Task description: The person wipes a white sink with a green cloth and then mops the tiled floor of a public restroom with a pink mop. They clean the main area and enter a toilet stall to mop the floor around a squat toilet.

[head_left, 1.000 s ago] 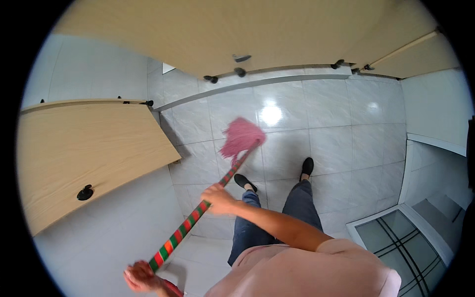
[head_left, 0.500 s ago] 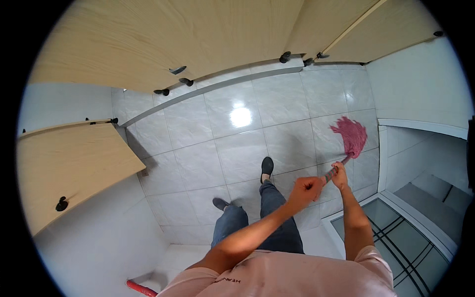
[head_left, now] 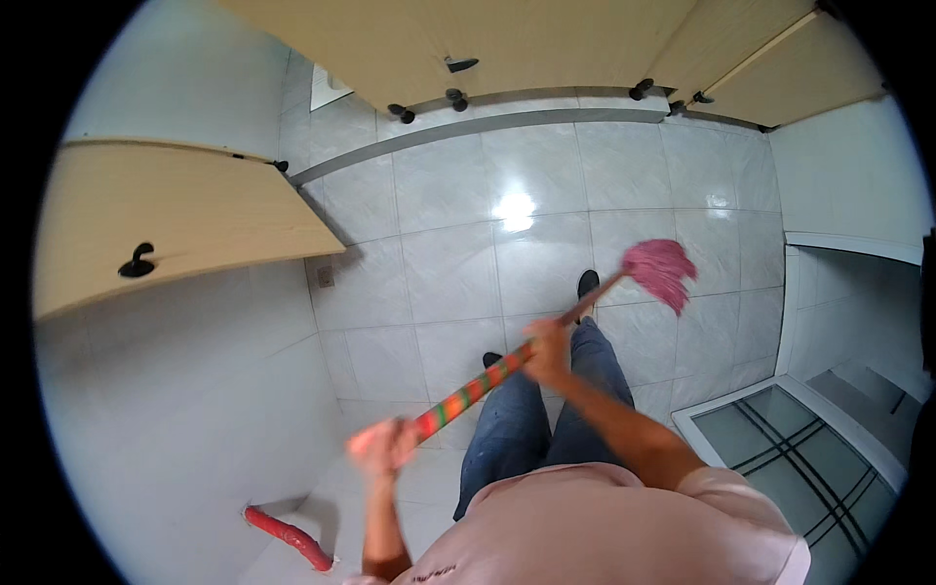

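A mop point(head_left: 661, 268) with a pink-red strand head lies across my view, its head near the floor to the right of my feet. Its striped orange and green handle runs down to the left. My left hand point(head_left: 385, 446) is closed around the upper end of the handle, a little blurred. Farther along the handle, my right hand point(head_left: 548, 351) is wrapped round it, in front of my legs. Whether the strands touch the tiles I cannot tell for sure.
Grey floor tiles point(head_left: 448, 278) lie around my feet. Wooden stall doors point(head_left: 546, 49) stand along a raised step point(head_left: 478, 127) ahead. Another wooden door point(head_left: 195, 219) juts out at left. A red pipe point(head_left: 288, 536) is at lower left, a white-framed glass door point(head_left: 790, 448) at right.
The mop head has swung left and its handle has tilted over to the left. My left hand has moved far left and down with the handle's end; my right hand has also shifted left.
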Motion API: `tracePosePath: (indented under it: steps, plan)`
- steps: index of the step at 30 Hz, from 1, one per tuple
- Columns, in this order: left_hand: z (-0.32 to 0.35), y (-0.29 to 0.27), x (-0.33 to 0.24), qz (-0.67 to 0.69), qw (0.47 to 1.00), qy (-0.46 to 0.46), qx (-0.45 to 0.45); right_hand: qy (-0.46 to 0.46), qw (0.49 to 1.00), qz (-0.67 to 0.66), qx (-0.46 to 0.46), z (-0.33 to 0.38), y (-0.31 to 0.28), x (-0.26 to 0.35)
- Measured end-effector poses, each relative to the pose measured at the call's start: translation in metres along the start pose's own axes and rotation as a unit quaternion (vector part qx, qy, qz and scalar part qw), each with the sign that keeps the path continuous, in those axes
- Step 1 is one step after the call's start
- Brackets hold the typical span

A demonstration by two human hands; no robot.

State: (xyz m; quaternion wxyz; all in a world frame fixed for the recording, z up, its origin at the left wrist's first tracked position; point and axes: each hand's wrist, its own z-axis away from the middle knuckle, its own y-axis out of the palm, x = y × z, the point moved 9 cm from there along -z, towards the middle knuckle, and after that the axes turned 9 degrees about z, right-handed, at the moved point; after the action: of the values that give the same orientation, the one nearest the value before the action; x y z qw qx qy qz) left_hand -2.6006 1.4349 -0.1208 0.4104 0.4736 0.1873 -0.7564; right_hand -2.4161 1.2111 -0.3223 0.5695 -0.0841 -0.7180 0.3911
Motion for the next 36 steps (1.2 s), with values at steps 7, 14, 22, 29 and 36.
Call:
tracePosePath:
  steps: [7,14,22,29,36]
  plan:
    - [0.160,-0.159,-0.161,-0.147,0.937,0.276,-0.157,-0.122,0.915,-0.166,0.347,0.101,0.212,0.291]
    - [0.151,-0.125,-0.117,-0.271,0.891,0.289,-0.223,-0.228,0.823,-0.194,0.483,0.132,0.321,0.345]
    - [0.238,-0.127,-0.130,-0.152,0.863,0.333,-0.348,-0.245,0.820,-0.117,0.504,0.169,0.221,0.298]
    - [0.258,0.004,-0.102,-0.017,0.940,0.294,-0.174,-0.196,0.905,-0.133,0.352,0.137,-0.010,0.133]
    - [0.138,0.315,0.047,0.020,0.984,0.127,0.120,-0.026,0.993,0.011,0.115,0.099,-0.249,-0.166]
